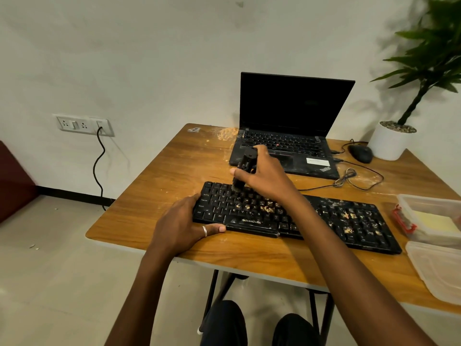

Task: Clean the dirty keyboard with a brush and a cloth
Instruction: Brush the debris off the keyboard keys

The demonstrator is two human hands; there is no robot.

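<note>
From your head camera, the black keyboard [349, 221] lies across the near middle of the wooden table [174, 171], its right end angled nearer to you. Pale crumbs are scattered over the keys in its middle and right parts.

Your left hand [184, 221] grips the keyboard's left end. The fingers lie over the far-left keys and the thumb, next to a finger wearing a ring [204, 231], runs along the near edge.

Your right hand [264, 173] is wrapped round a black brush [245, 162], held nearly upright. Its bristles point down and touch the far rows of keys on the left part of the keyboard.

Beyond the keyboard an open laptop [294, 108] with a dark screen stands at the table's far edge, with a heap of crumbs [227, 133] just to its left. A black mouse [360, 153] and a white plant pot [389, 143] sit to its right.

At the right edge are a clear plastic box [429, 216] and a second one [439, 268] nearer you. Something pale yellow lies in the farther box; you cannot tell what it is.
</note>
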